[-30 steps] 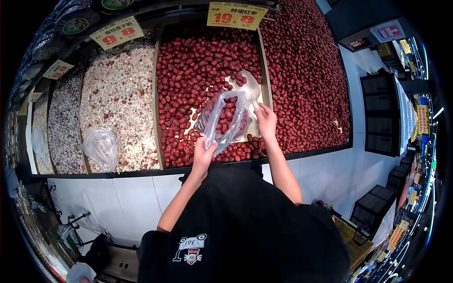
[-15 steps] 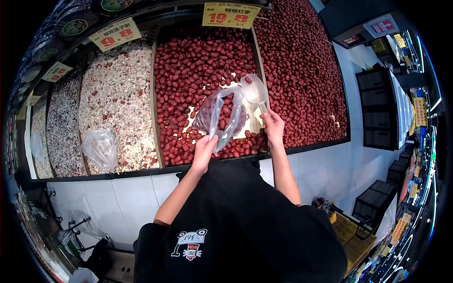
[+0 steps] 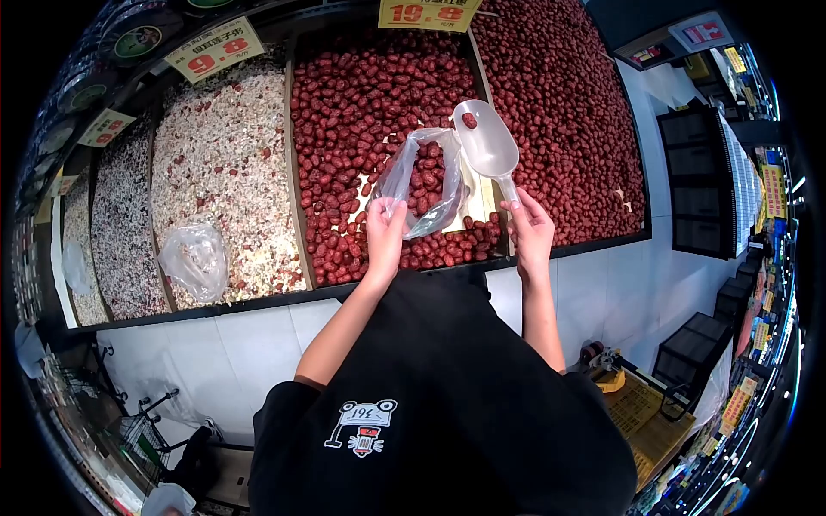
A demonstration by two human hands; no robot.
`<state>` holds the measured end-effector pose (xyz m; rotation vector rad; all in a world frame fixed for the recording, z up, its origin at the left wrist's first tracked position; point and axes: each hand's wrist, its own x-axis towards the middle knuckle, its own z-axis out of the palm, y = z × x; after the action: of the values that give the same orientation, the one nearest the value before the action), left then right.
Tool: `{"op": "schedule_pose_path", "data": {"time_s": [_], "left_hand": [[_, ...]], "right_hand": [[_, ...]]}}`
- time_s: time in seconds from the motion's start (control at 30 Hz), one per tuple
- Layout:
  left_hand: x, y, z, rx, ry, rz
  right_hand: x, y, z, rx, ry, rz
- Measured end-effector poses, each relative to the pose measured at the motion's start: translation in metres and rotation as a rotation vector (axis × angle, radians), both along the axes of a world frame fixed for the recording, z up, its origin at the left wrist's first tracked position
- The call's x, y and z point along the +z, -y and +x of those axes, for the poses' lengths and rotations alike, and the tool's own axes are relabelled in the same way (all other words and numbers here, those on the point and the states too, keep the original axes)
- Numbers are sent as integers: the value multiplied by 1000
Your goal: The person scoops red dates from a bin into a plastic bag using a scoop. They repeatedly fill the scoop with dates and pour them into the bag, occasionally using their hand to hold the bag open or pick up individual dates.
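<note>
Both hands are busy over the middle bin of red dates [image 3: 361, 95]. With my left hand [image 3: 385, 230] I pinch the lower edge of a thin clear plastic bag [image 3: 428, 182]; its mouth stands open toward the top and it is partly filled with dark red, wrinkled dates. My right hand [image 3: 531, 228] is closed around the handle of a clear plastic scoop [image 3: 487, 148], held just beside the bag's mouth, on its right. One single date lies in the scoop near its far end. I see the bag hanging above the bare pale bottom of the bin, near the front edge. A crumpled empty bag [image 3: 196, 258] lies on the mixed grains [image 3: 219, 155] in the bin to the left.
</note>
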<state>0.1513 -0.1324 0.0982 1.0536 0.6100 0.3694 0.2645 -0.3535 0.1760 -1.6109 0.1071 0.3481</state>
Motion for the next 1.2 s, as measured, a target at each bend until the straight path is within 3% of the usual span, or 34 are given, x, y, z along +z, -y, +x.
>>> {"op": "schedule_pose_path", "data": {"time_s": [0.33,0.43,0.63,1.03,1.2], "left_hand": [[7,-2,6,81,93,-105],[8,-3,4,78,98,-108],[6,-1,1,74,112,-128],[8,1,0,78,109,-115],[6,1,-2,59,113,-127]], "right_hand": [[21,-2,-38,31,230,-124],[18,1,-39,101,524,-359],[28,-2,-42,164,814,-528],[29,4,-43,170,1054,-635],[24,3,-43,57,899,-619]]}}
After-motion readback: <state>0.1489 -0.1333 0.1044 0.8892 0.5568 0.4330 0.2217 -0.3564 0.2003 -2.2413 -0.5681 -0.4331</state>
